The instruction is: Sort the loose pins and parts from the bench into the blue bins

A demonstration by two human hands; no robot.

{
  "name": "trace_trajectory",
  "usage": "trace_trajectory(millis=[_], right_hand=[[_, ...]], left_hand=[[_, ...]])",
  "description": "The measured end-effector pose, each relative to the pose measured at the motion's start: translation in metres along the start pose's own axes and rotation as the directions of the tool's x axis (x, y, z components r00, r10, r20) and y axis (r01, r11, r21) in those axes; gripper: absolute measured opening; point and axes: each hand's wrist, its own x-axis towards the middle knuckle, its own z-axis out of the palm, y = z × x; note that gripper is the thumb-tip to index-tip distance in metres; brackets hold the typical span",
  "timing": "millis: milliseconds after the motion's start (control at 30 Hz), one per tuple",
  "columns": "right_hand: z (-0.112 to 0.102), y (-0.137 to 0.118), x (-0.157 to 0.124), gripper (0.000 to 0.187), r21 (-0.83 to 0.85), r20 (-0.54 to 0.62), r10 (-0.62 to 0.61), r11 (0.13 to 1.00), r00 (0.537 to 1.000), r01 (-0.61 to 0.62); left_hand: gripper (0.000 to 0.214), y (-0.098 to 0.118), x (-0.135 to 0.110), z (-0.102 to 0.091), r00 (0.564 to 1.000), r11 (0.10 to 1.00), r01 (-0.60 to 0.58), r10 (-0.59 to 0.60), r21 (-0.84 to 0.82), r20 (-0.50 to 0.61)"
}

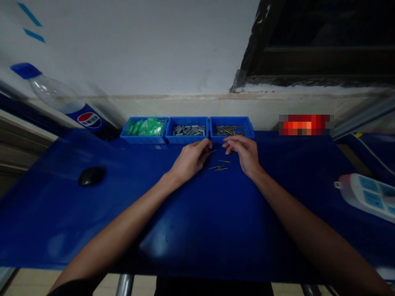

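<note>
My left hand (191, 159) is closed, its fingertips pinching a thin metal pin (213, 151) whose end sticks out to the right. Facing it, my right hand (243, 150) has loosely bent fingers held a little apart, with nothing visible in them. It is just in front of a blue bin (232, 121) of long thin metal pins (228, 130). Below and between the hands, several loose brass-coloured pins (218, 167) lie on the blue table cover (197, 230). Whether they are nails, screws or drill bits is too small to tell.
A middle bin (187, 140) holds short grey metal pieces (189, 130); a left bin (142, 140) holds green plastic packets (145, 126). Left are a cola bottle (70, 105) and black mouse (91, 176). Right are a blurred red object (305, 124) and white-and-blue case (370, 195). A wall stands behind.
</note>
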Motion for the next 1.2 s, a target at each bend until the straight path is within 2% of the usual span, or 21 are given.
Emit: trace_trajectory(millis=[100, 200, 500, 633, 700, 767, 867, 933, 1000, 1200], right_hand=[[0.002, -0.005, -0.002, 0.018, -0.048, 0.120, 0.029, 0.999, 0.992, -0.024], [0.004, -0.007, -0.004, 0.021, -0.046, 0.206, 0.052, 0.998, 0.977, -0.043], [0.002, -0.004, -0.001, 0.023, 0.016, 0.210, 0.072, 0.997, 0.975, -0.077], [0.001, -0.005, -0.001, 0.022, 0.036, 0.196, 0.070, 0.996, 0.978, -0.079], [0.001, -0.004, -0.001, 0.020, 0.037, 0.142, 0.068, 0.997, 0.988, -0.074], [0.001, -0.002, 0.000, 0.020, 0.045, 0.046, 0.055, 0.997, 0.997, -0.057], [0.000, 0.001, 0.001, 0.036, 0.059, -0.062, 0.049, 0.997, 0.997, -0.045], [-0.001, 0.002, 0.001, 0.052, 0.047, -0.059, 0.054, 0.998, 0.997, -0.051], [-0.002, 0.001, 0.001, 0.059, 0.027, -0.028, 0.053, 0.998, 0.998, -0.053], [-0.002, -0.002, -0.001, 0.043, 0.055, 0.005, 0.046, 0.997, 0.999, -0.046]], left_hand=[[0.025, 0.002, 0.002, 0.000, 0.992, 0.978, 0.014, -0.039, -0.209, -0.119], [0.022, 0.004, 0.003, 0.000, 0.986, 0.956, 0.001, -0.051, -0.294, -0.160], [0.012, 0.010, 0.002, -0.001, 0.986, 0.957, 0.006, -0.054, -0.291, -0.157], [0.024, 0.006, 0.001, 0.001, 0.987, 0.965, 0.045, -0.082, -0.258, -0.138], [0.024, 0.003, 0.001, 0.001, 0.987, 0.977, 0.090, -0.113, -0.195, -0.110], [0.019, 0.003, 0.001, 0.000, 0.994, 0.991, 0.079, -0.087, -0.110, -0.065], [0.025, 0.008, 0.002, -0.002, 0.989, 0.992, -0.119, 0.121, -0.030, 0.084], [0.031, 0.014, 0.001, -0.002, 0.945, 0.967, -0.253, 0.253, -0.030, 0.209], [0.035, 0.017, 0.001, -0.001, 0.908, 0.952, -0.305, 0.297, -0.021, 0.296], [0.044, 0.017, 0.000, -0.002, 0.905, 0.950, -0.299, 0.253, 0.090, 0.342]])
